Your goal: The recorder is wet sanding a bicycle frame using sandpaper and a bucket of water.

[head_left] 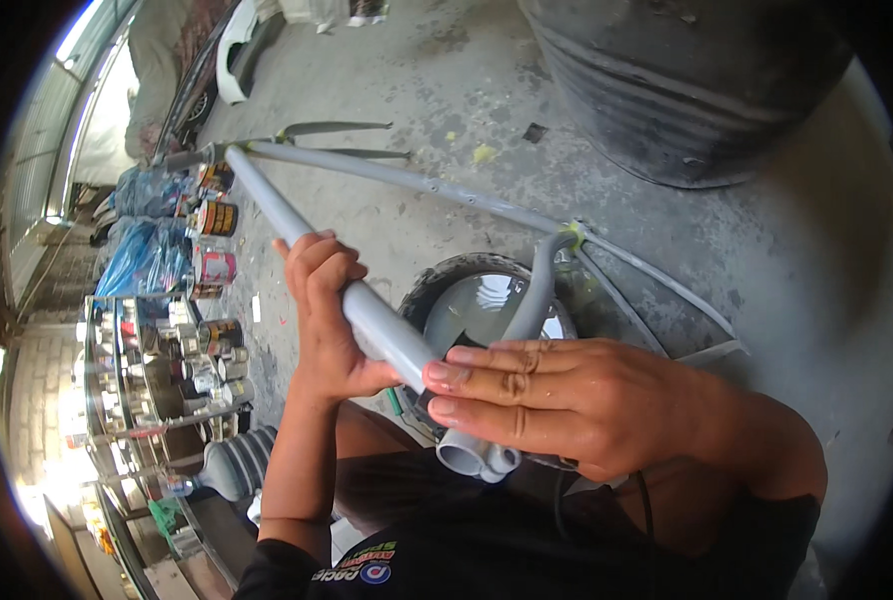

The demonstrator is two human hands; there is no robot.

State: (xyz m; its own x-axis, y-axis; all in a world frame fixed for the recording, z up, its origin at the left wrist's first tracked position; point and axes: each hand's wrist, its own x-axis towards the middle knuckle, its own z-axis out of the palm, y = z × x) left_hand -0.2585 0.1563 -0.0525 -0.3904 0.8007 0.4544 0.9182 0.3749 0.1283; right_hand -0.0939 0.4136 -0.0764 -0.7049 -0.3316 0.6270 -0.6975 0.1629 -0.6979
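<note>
A grey bicycle frame lies tilted across the view, its fork at the far left and its thin rear stays toward the right. My left hand is wrapped round one of the thick tubes from below and the left. Lower on the same tube, my right hand presses a small dark sheet, which looks like sandpaper, against the surface with its fingers held together. Just below those fingertips shows the open end of a short tube. Most of the sheet is hidden under the fingers.
Under the frame stands a dark bucket with water in it. A large black barrel is at the back right. Paint cans, blue plastic bags, shelves of small cans and a large water bottle line the left.
</note>
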